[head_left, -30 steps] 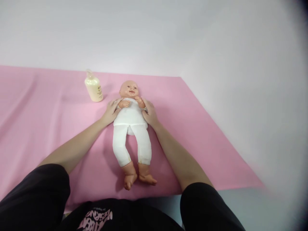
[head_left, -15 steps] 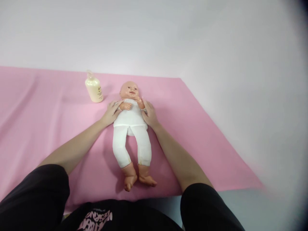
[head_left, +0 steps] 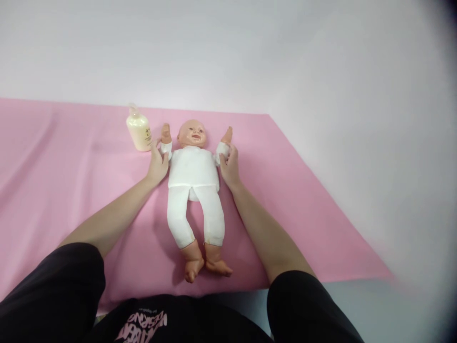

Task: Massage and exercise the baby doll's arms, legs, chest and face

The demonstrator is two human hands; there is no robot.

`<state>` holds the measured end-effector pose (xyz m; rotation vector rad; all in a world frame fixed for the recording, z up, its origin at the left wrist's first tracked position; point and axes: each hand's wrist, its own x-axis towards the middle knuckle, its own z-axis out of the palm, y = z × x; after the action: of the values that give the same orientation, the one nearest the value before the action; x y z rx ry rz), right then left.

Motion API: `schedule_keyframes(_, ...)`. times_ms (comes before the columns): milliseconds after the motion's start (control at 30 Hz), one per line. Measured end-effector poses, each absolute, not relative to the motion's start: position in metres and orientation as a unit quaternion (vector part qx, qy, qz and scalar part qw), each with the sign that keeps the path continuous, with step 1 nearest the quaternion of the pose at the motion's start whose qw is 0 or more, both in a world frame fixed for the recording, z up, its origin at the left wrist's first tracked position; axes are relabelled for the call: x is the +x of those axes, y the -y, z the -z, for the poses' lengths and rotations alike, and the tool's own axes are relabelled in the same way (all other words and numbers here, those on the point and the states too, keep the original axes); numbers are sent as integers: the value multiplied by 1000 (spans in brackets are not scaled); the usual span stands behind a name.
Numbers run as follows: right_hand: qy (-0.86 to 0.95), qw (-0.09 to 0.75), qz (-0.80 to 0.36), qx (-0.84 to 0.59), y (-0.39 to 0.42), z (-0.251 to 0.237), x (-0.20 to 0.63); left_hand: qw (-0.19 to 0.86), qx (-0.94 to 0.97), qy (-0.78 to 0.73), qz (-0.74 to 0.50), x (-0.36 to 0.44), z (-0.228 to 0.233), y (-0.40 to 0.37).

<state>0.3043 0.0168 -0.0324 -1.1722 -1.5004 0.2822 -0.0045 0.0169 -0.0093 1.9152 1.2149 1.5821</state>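
One doll (head_left: 193,169) lies face-up on the pink tabletop (head_left: 303,219), arms (head_left: 165,135) raised beside its head (head_left: 189,132). The left hand (head_left: 158,164) and right hand (head_left: 230,167), partly curled, each hold a white-sleeved arm; the bottle (head_left: 139,133) stands just beside the left hand.

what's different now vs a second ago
The doll's arms, bent over its chest before, have swung outward and up beside its head. The left hand and right hand went with them, each holding one arm. The doll's legs and the pump bottle stayed put.
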Motion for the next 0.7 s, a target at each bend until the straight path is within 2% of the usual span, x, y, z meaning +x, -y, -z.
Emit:
schedule_keyframes(167, 656, 500, -159, -543, -25, 36, 314, 182, 718, -452, -498, -9, 10, -22)
schedule_keyframes(300, 645, 480, -217, -553, -26, 33, 316, 203, 702, -493, -471, -11, 15, -28)
schedule_keyframes(400, 633, 506, -237, -536, -22, 30, 312, 217, 663, -515, -497, -10, 17, -30)
schedule_keyframes(500, 629, 570, -228, -477, -17, 25, 307, 226, 650, -473, -551, -9, 15, -27)
schedule_keyframes(633, 626, 633, -138, -435, -4, 17, 297, 166, 655, -417, -608, -8, 6, -12)
schedule_keyframes(700, 661, 619, -87, -415, 5, 12, 291, 134, 703, -401, -572, -5, 0, -2)
